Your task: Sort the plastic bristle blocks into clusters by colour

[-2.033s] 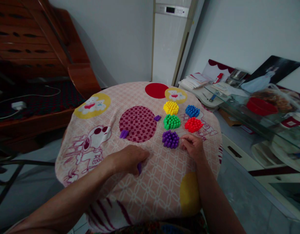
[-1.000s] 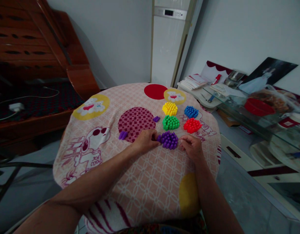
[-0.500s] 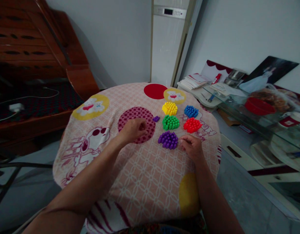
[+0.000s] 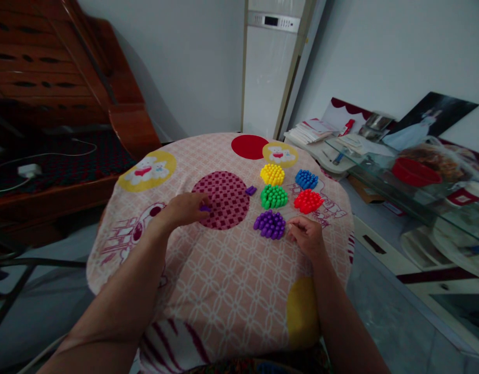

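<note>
My left hand (image 4: 187, 208) is over the left edge of the dark-red checked circle on the cloth, fingers curled and closed around a small purple plastic piece (image 4: 204, 208) that shows at the fingertips. My right hand (image 4: 306, 235) rests at the right side of a cluster of purple pegs (image 4: 269, 225), its fingers pinched together; what is between them, if anything, is hidden. A couple of small purple pieces (image 4: 251, 190) lie apart by the circle's right edge. Beyond the purple cluster stand clusters of green pegs (image 4: 274, 197), red pegs (image 4: 308, 201), yellow pegs (image 4: 272, 174) and blue pegs (image 4: 306, 179).
A patterned pink cloth (image 4: 231, 280) covers the round table. On the right is a glass-topped cabinet (image 4: 380, 174) with papers, a red bowl (image 4: 415, 170) and bags. A wooden bench (image 4: 132, 130) stands at the left, and a tall white appliance (image 4: 270, 78) behind.
My left hand has moved left across the checked circle, and a purple piece now shows at its fingertips. My right hand has stayed beside the purple pegs.
</note>
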{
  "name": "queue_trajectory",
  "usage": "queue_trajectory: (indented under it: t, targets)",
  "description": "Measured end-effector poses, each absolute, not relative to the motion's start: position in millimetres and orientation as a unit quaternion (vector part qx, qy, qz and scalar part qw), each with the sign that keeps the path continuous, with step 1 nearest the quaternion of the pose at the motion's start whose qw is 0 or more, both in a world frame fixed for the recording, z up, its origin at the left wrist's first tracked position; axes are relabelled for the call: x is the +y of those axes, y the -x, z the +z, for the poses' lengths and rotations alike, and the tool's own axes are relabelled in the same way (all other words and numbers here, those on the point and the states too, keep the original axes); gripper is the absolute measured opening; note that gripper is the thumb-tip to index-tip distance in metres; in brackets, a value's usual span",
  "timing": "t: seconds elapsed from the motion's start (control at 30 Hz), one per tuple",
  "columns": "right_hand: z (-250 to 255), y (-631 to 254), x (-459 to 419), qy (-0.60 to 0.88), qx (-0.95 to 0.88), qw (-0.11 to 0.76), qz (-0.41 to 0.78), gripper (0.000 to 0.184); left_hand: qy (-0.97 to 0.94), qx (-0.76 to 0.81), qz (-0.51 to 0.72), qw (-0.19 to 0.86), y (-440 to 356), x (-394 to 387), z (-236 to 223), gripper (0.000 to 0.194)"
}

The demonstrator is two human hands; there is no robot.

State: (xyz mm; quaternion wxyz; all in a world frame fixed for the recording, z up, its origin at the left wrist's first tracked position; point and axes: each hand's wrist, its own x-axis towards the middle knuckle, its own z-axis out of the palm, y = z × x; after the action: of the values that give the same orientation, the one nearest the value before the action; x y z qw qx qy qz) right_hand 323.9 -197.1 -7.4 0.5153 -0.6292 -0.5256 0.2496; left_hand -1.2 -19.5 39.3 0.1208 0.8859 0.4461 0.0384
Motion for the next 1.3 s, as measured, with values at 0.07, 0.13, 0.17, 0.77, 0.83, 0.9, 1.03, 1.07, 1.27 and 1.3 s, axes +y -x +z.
queue_trajectory:
  t: [0.07, 0.13, 0.17, 0.77, 0.83, 0.9, 1.03, 1.07, 1.27, 1.3]
  targets:
    - [-8.7, -324.3, -196.9, 0.629, -0.525, 0.515, 0.251, 0.012, -0.896, 0.418, 0.075, 0.134, -10.3, -25.2, 41.3, 0.027]
    - [-10.0, -325.0, -196.8, 0.63, -0.528, 0.513, 0.248, 0.013, -0.903, 0.382, 0.104, 0.165, -25.4, -35.4, 44.2, 0.031]
    - [-10.6, -325.5, -196.8, 0.63, -0.53, 0.512, 0.246, 0.013, -0.905, 0.365, 0.114, 0.185, -33.7, -41.8, 45.7, 0.032]
    - [-12.0, -327.5, -198.0, 0.632, -0.536, 0.506, 0.24, 0.015, -0.917, 0.275, 0.177, 0.231, -101.5, -110.4, 28.8, 0.015]
    - [-12.5, -327.6, -198.2, 0.633, -0.533, 0.507, 0.24, 0.015, -0.914, 0.274, 0.187, 0.235, -101.9, -110.5, 25.7, 0.019]
    - [-12.7, -327.7, -198.2, 0.633, -0.532, 0.509, 0.239, 0.014, -0.908, 0.283, 0.193, 0.241, -101.6, -110.7, 22.7, 0.022]
    - [-13.1, -328.4, -197.6, 0.63, -0.54, 0.506, 0.237, 0.014, -0.902, 0.296, 0.191, 0.248, -102.0, -113.2, 17.1, 0.021]
    - [-13.3, -328.6, -197.4, 0.629, -0.541, 0.505, 0.236, 0.014, -0.902, 0.295, 0.192, 0.249, -101.9, -113.7, 17.0, 0.021]
    - [-14.1, -328.3, -196.8, 0.63, -0.537, 0.508, 0.238, 0.013, -0.888, 0.309, 0.234, 0.247, -94.0, -91.9, 39.9, 0.012]
    - [-13.8, -327.9, -196.5, 0.63, -0.536, 0.507, 0.241, 0.014, -0.884, 0.316, 0.245, 0.241, -93.0, -82.2, 44.1, 0.009]
